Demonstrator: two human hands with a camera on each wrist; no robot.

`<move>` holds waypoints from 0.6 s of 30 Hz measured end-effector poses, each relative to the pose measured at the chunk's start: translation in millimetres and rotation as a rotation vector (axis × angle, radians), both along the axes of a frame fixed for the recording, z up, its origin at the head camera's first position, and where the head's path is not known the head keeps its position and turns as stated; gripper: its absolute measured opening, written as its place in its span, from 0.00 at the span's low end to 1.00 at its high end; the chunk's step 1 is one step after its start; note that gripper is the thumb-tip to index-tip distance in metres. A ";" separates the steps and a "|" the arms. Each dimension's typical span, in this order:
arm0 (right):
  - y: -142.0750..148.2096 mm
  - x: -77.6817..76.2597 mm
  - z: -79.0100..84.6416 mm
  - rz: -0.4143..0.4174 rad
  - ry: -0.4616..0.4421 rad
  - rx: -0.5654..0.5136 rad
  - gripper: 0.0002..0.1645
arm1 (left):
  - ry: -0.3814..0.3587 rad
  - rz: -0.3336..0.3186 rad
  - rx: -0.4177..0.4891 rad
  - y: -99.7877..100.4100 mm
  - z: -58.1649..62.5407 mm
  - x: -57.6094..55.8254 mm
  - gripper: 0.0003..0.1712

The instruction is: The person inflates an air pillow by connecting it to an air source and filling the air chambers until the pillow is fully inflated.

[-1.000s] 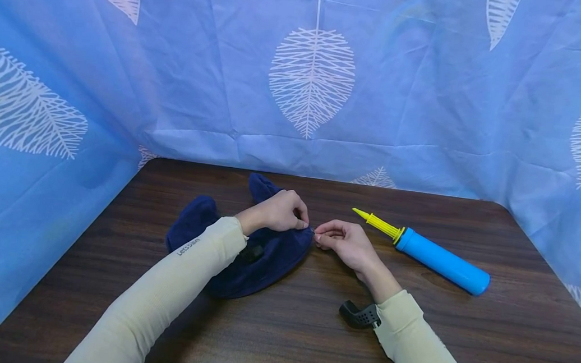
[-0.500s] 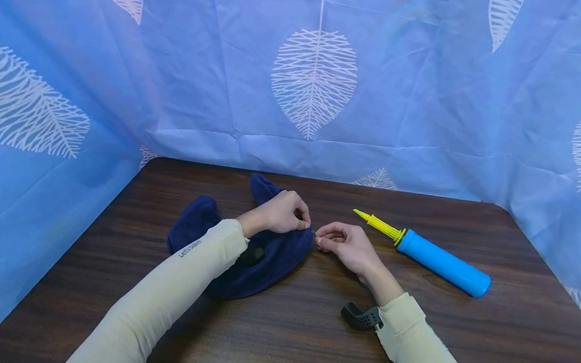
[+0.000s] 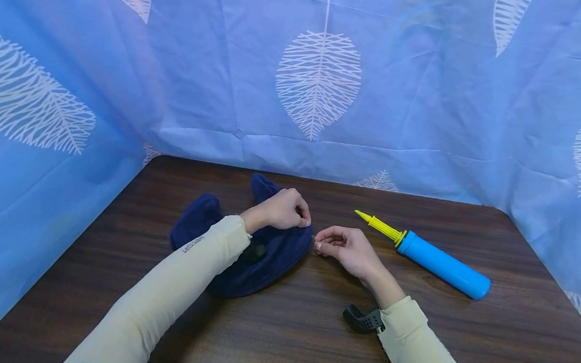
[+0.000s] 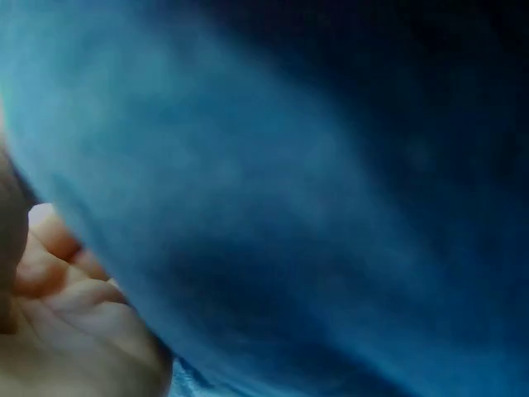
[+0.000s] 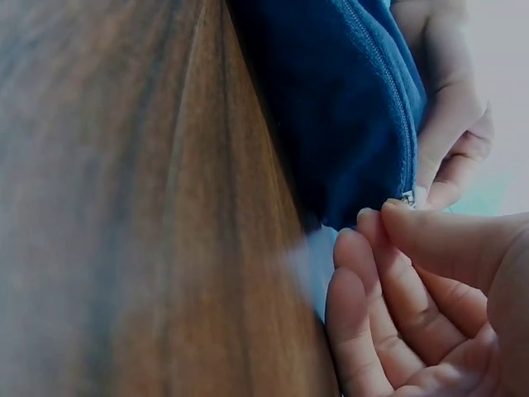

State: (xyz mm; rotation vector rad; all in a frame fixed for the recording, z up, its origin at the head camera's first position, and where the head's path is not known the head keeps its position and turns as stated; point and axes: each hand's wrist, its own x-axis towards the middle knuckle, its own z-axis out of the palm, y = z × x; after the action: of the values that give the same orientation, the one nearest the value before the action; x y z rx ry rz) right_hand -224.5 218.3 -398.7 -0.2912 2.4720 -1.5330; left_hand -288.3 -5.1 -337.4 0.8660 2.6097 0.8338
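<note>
A limp navy blue fabric pillow cover (image 3: 270, 259) lies on the dark wooden table (image 3: 310, 340). My left hand (image 3: 306, 223) rests on top of it and pinches the fabric at its right edge. My right hand (image 3: 318, 246) meets it there, fingers curled, pinching the small metal zipper pull (image 5: 407, 198) at the end of the cover's zipper (image 5: 376, 83). In the right wrist view the left hand's fingers (image 5: 450, 124) hold the cloth just beyond the pull. The left wrist view is filled by blurred blue fabric (image 4: 331, 207) with my palm (image 4: 58, 331) at its lower left.
A blue hand pump (image 3: 436, 263) with a yellow nozzle (image 3: 376, 223) lies on the table to the right of my hands. Blue leaf-print cloth (image 3: 427, 101) walls the table at the back and both sides. A black strap (image 3: 362, 318) sits at my right wrist.
My right hand has shifted slightly toward me at the cover's edge. The left hand keeps its pinch in the same place.
</note>
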 end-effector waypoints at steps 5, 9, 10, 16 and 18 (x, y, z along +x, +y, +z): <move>0.4 0.5 0.1 -0.012 -0.008 -0.003 0.12 | -0.102 0.054 -0.024 -0.1 10.5 0.0 0.08; 0.2 -0.3 0.0 -0.019 -0.016 0.002 0.12 | -0.179 0.096 -0.064 2.0 19.8 0.9 0.09; 0.1 -0.4 0.0 -0.019 -0.018 0.003 0.12 | -0.197 0.105 -0.071 3.2 21.9 1.4 0.09; -1.2 -0.5 -0.4 -0.022 -0.019 0.008 0.12 | -0.247 0.164 -0.103 12.5 26.5 6.1 0.09; -2.1 -1.0 -0.6 -0.024 -0.013 0.011 0.12 | -0.233 0.178 -0.122 15.7 26.5 7.9 0.11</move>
State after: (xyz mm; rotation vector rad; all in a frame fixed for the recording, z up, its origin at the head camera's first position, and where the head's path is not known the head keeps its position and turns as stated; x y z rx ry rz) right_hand -225.5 216.2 -399.4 -0.2500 2.4818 -1.5244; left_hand -280.4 10.5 -310.8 0.4785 2.5241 0.7594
